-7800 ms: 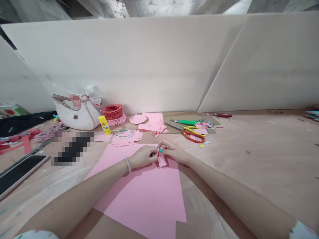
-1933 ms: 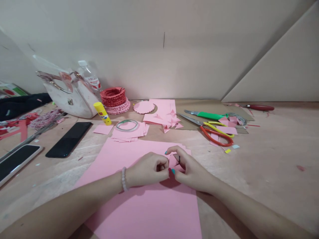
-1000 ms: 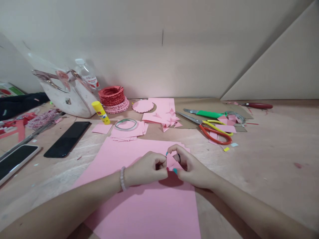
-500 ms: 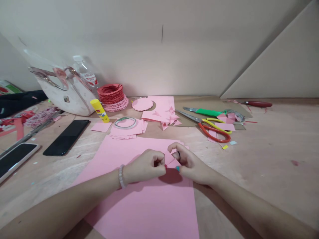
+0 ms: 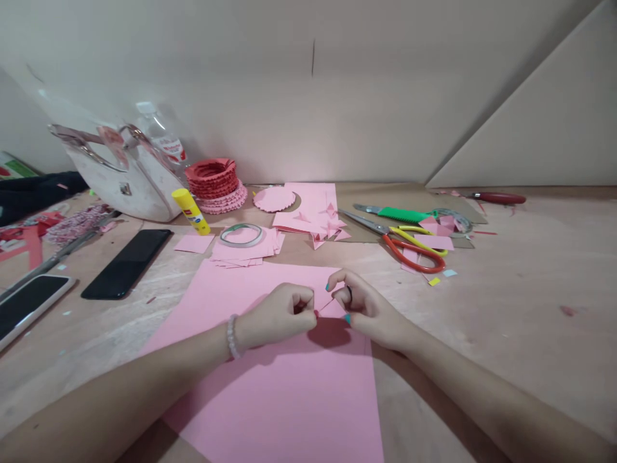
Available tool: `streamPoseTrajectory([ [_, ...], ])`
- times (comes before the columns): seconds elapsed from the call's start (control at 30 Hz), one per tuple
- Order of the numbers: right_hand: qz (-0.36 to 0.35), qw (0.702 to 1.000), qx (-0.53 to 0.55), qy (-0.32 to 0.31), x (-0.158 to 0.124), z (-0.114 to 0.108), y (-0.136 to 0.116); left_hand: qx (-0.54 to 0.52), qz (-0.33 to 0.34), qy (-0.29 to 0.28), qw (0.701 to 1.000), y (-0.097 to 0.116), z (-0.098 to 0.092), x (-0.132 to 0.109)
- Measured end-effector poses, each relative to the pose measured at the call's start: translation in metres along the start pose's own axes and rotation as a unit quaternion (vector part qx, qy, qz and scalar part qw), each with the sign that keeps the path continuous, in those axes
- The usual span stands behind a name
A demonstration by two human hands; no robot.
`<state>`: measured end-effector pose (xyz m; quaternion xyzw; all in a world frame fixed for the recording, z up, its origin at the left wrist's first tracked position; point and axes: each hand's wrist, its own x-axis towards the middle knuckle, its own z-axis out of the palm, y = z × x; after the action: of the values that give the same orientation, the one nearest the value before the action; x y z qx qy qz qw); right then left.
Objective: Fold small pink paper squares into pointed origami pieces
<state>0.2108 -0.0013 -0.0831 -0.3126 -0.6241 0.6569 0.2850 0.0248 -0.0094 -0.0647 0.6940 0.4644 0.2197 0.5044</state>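
Just above a large pink sheet (image 5: 284,399), a small folded piece of pink paper (image 5: 330,309) is held between my two hands. My left hand (image 5: 279,314) is closed, pinching the paper's left end between thumb and curled fingers. Thumb and bent fingers of my right hand (image 5: 373,314) grip the paper's right side, with the index finger raised off it. Part of the paper is hidden behind the fingers. Past my hands lie several small folded pink pieces (image 5: 331,225) and a stack of pink paper squares (image 5: 245,249) with a tape roll (image 5: 241,244) on top.
To the right are scissors (image 5: 414,254), a green-handled cutter (image 5: 405,214) and a red-handled tool (image 5: 499,198). A glue stick (image 5: 191,211), scalloped paper rings (image 5: 212,180), a handbag (image 5: 120,180), a bottle (image 5: 161,138) and two phones, one black (image 5: 128,263), stand or lie left.
My right index finger has lifted off the folded paper, and the paper has tilted so less of its face shows. My left hand keeps its pinch. The whole view has shifted slightly.
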Motion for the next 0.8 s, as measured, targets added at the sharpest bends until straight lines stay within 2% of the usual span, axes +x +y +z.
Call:
streamPoseTrajectory([
  [0.2,-0.085,0.985,-0.132,0.066,-0.0017,0.0047,-0.0038,-0.096,-0.081,-0.01,0.992,0.0029,-0.0038,0.0009],
  [0.33,-0.101,0.965,-0.228,0.083,0.0014,0.0043,-0.0062,-0.125,-0.099,-0.028,0.987,0.0017,-0.004,0.0006],
  [0.47,-0.061,0.968,-0.203,0.131,0.0039,0.0032,-0.0083,-0.109,-0.047,-0.026,0.993,0.0025,-0.003,-0.0005],
  [0.67,-0.008,0.979,-0.163,0.123,0.0022,0.0047,-0.0094,0.038,0.071,0.008,0.997,0.0047,-0.002,-0.0019],
  [0.8,0.001,0.98,-0.164,0.115,0.0024,0.0045,-0.0092,0.078,0.079,0.006,0.994,0.0046,-0.0016,-0.0026],
])
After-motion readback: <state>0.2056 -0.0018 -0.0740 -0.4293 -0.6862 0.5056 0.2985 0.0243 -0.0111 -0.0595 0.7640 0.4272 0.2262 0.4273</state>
